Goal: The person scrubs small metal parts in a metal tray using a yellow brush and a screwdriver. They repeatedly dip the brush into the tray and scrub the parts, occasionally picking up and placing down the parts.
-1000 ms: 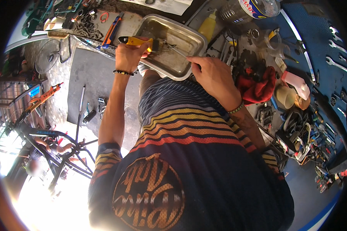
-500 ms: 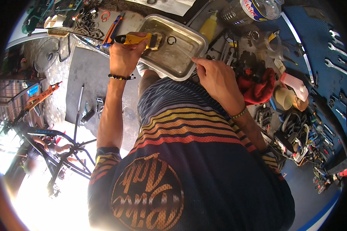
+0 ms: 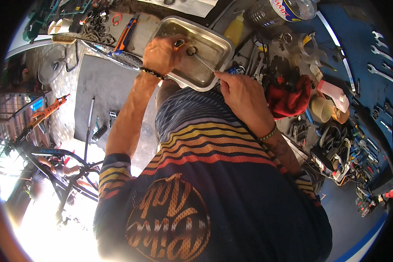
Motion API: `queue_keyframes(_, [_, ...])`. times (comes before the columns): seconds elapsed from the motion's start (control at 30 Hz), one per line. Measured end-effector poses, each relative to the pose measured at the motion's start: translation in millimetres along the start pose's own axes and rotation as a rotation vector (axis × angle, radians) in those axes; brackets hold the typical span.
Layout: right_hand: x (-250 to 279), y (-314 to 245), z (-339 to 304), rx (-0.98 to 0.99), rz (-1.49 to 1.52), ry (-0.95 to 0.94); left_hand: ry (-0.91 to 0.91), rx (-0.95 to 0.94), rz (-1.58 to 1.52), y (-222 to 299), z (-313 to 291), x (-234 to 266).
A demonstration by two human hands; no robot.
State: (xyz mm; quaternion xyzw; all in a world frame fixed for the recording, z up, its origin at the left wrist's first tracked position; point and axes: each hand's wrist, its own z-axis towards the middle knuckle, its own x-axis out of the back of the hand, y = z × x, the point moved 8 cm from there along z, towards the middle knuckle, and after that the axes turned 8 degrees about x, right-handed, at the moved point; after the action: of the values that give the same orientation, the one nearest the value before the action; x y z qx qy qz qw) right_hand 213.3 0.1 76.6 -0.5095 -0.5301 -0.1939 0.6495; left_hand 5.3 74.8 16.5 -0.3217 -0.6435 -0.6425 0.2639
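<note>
A shallow metal tray (image 3: 214,43) with some liquid in it stands at the bench edge before me. My left hand (image 3: 161,56) is over its left half, closed round a paintbrush (image 3: 179,43). Only the end of the brush handle shows; its bristles are hidden behind the hand. Low over the tray's right edge, my right hand (image 3: 246,94) pinches a thin metal rod (image 3: 204,63). The rod slants into the tray, its far tip at a small dark ring (image 3: 191,51). Whether the ring hangs on the tip or just touches it is unclear.
A yellow squeeze bottle (image 3: 235,28) and a large clear plastic bottle (image 3: 292,8) are right of the tray. Further right lie a red cloth (image 3: 290,96) and many tools. Left of the tray is a blue-orange cutter (image 3: 125,37). A bicycle frame (image 3: 67,170) stands lower left.
My left hand has moved right and turned, so the yellow handle and bristles no longer show. The right hand is slightly lower, and the ring has shifted a little toward the left and nearer me.
</note>
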Motion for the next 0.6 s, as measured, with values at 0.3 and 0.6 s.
queue_keyframes(0.3, [10.2, 11.8, 7.1, -0.091, -0.006, -0.027, -0.024, 0.151, -0.020, -31.5, -15.0, -15.5])
queue_keyframes(0.6, [4.4, 8.7, 2.9, 0.006, 0.043, -0.033, 0.008, -0.014, -0.084, 1.0, -16.3, -5.9])
